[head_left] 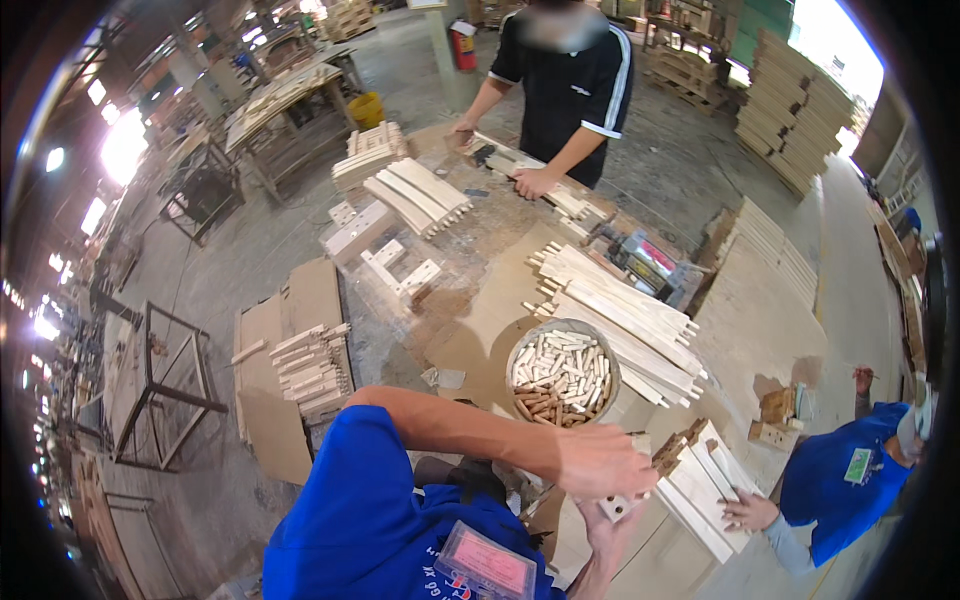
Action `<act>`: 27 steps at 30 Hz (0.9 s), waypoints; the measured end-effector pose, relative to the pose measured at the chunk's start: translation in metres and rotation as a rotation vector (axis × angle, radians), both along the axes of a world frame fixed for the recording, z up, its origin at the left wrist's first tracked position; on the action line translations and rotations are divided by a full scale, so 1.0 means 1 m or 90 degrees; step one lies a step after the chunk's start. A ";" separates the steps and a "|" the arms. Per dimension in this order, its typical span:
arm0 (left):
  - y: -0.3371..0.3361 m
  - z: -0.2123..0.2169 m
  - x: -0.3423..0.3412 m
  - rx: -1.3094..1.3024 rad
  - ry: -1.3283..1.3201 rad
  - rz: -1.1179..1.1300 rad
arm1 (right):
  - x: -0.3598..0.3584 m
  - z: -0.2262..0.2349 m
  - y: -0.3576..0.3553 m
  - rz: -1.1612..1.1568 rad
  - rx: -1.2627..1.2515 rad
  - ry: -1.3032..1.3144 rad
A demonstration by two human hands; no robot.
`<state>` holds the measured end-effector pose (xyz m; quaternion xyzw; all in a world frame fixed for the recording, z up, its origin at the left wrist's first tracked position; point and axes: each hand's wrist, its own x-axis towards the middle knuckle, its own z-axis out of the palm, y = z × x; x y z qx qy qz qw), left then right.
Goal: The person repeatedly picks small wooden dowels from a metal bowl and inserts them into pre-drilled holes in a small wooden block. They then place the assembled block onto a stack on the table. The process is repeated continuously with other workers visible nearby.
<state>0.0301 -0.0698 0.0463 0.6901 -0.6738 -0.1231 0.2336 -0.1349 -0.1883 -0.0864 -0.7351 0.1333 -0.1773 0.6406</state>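
My left forearm reaches across to the right. My left hand is closed over a pale wooden block with drilled holes, and covers much of it. Just below, my right hand grips the same block from underneath, its fingers partly hidden. Beside them stands a round tub of short wooden dowels, pale ones at the back and browner ones in front. Right of my hands lies a stack of pale wooden boards, touched by the hand of a co-worker in blue.
Behind the tub lie long slats with dowelled ends. Curved slats and notched blocks rest on the table's far left. Across the table a person in black handles a wooden piece. Cardboard with small stacked parts lies left.
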 end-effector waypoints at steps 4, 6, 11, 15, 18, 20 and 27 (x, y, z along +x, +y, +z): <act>-0.013 -0.013 0.019 0.000 0.185 -0.063 | 0.003 0.007 -0.007 0.000 0.140 0.089; -0.006 -0.035 0.048 -0.027 0.354 -0.057 | 0.015 0.019 -0.003 -0.012 0.208 0.113; 0.059 -0.120 0.136 0.115 0.189 0.391 | 0.016 0.020 -0.013 -0.039 0.172 0.105; 0.035 -0.159 0.096 0.282 0.087 0.251 | 0.004 0.017 -0.016 -0.064 0.167 0.087; 0.031 -0.175 0.085 0.295 -0.025 0.347 | 0.009 0.022 -0.009 -0.054 0.155 0.064; 0.028 -0.173 0.084 0.285 -0.025 0.349 | 0.011 0.027 -0.005 -0.051 0.144 0.056; 0.037 -0.078 0.051 -0.101 0.315 0.294 | 0.013 0.010 -0.001 -0.022 0.083 0.049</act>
